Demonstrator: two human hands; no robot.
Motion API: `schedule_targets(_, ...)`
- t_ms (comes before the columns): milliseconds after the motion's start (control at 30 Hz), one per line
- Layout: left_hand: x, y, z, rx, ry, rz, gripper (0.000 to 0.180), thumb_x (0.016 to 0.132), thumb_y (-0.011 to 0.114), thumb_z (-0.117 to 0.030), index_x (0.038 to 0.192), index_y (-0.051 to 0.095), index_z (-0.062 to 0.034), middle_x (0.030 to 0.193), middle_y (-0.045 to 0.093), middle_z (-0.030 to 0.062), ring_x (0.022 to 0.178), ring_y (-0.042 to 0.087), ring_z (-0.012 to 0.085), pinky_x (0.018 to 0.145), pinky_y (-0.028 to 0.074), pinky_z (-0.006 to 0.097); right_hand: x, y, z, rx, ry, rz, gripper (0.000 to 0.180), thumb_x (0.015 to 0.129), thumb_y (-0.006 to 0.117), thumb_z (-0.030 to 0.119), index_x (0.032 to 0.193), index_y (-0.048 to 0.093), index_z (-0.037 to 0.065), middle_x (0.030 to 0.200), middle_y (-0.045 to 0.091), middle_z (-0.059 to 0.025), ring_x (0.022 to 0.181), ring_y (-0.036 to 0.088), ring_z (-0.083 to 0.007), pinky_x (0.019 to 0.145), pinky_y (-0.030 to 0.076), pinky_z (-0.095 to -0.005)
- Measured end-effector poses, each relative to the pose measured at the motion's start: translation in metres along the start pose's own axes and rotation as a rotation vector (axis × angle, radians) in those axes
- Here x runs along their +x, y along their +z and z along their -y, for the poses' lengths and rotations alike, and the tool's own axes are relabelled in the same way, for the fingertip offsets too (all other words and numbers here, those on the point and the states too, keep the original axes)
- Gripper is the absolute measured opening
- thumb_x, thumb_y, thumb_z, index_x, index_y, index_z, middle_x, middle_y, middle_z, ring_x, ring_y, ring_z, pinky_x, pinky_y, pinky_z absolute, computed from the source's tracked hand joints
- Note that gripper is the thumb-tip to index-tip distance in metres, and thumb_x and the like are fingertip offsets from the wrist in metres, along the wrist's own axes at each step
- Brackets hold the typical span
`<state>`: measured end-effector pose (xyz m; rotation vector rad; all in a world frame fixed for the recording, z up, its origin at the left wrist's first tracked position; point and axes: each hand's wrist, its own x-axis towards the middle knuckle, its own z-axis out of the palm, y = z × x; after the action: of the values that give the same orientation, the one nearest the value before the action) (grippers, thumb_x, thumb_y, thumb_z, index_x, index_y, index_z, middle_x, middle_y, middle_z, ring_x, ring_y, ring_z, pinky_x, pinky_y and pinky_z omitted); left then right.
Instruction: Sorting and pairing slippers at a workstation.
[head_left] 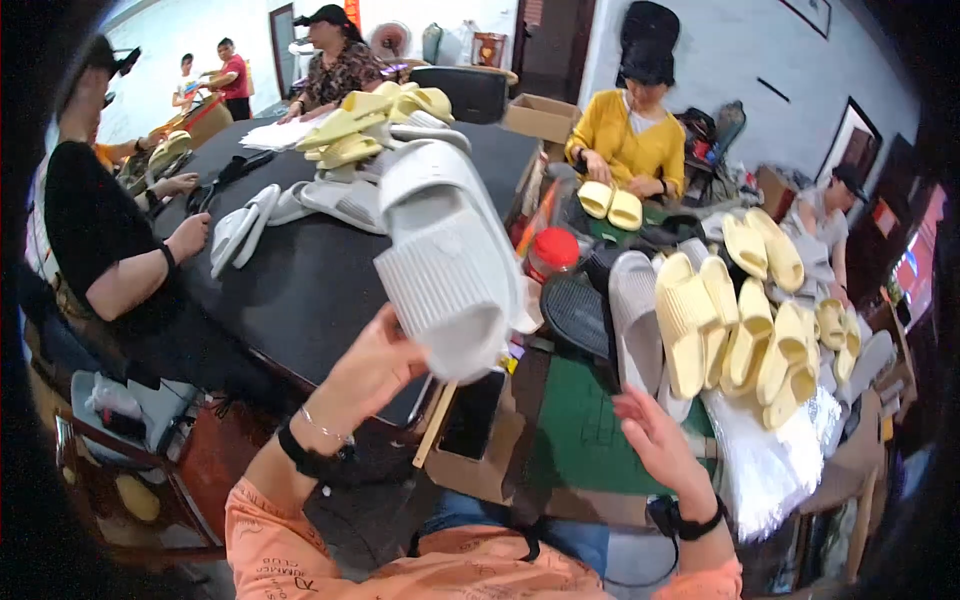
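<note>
A pair of pale grey slide slippers (445, 270) is held up in front of me, ribbed footbed facing me. My left hand (385, 350) grips them low down, its fingers partly hidden behind the slippers. On the right, my right hand (655, 435) is empty with its fingers apart, over the edge of the green mat (585, 420). Just beyond it stands a grey slipper (635, 310), beside a dark slipper (577, 312). A pile of yellow slippers (690, 320) lies to the right of that hand, with clear plastic bags (770, 470) below it.
Yellow and grey slippers (350, 150) are heaped on the black table (300, 265) at left. Near the middle stand a red-lidded jar (553, 250) and a cardboard box (480, 450). Across the table, a person in yellow (630, 130) handles yellow slippers; a person in black (110, 220) is at left.
</note>
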<state>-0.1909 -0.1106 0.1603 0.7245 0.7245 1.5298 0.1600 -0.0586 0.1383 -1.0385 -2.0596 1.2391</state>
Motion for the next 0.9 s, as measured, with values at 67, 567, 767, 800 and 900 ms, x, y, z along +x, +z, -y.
schedule_targets(67,-0.019,0.020,0.024,0.010,-0.145,0.104,0.054,0.072,0.057,0.009,0.121,0.037,-0.0030,0.116,0.050,0.0084,0.105,0.051,0.0178,0.088,0.043,0.033,0.011,0.015,-0.003,0.316,-0.002,0.080,0.060,0.088,0.045,0.033,0.135,0.020,0.006,0.126,0.043,-0.0113,0.111,0.046,-0.0212,0.093,0.037,-0.0338)
schedule_targets(567,-0.033,0.080,0.140,0.693,-0.421,0.478,0.038,0.083,0.048,0.001,0.121,0.044,0.0011,0.109,0.055,0.0071,0.102,0.048,0.0118,0.088,0.039,0.024,-0.083,-0.043,-0.043,1.186,-0.102,-0.615,0.060,0.083,0.040,0.037,0.127,0.032,-0.002,0.124,0.043,-0.0183,0.112,0.046,-0.0299,0.096,0.036,-0.0416)
schedule_targets(767,0.024,0.069,0.065,1.125,-0.325,0.519,0.024,0.074,0.057,-0.005,0.098,0.059,-0.0001,0.089,0.063,0.0066,0.082,0.057,0.0130,0.077,0.044,0.026,-0.124,-0.042,-0.097,0.919,0.325,-0.450,0.047,0.079,0.050,0.017,0.119,0.041,-0.005,0.111,0.053,-0.0141,0.098,0.055,-0.0219,0.082,0.045,-0.0325)
schedule_targets(800,0.040,0.069,0.057,1.276,-0.233,0.657,0.024,0.073,0.060,-0.010,0.095,0.061,-0.0006,0.087,0.063,0.0067,0.080,0.058,0.0129,0.075,0.045,0.026,-0.119,-0.034,-0.094,0.862,0.403,-0.343,0.042,0.078,0.053,0.008,0.117,0.045,-0.005,0.106,0.057,-0.0105,0.092,0.057,-0.0174,0.079,0.045,-0.0283)
schedule_targets(900,0.090,0.072,0.085,1.406,-0.222,0.861,0.031,0.069,0.065,-0.023,0.091,0.062,-0.0012,0.083,0.063,0.0094,0.076,0.059,0.0155,0.071,0.045,0.027,-0.095,-0.003,-0.092,0.821,0.468,-0.269,0.036,0.078,0.053,0.006,0.113,0.048,-0.004,0.098,0.059,-0.0063,0.084,0.057,-0.0132,0.074,0.046,-0.0249)
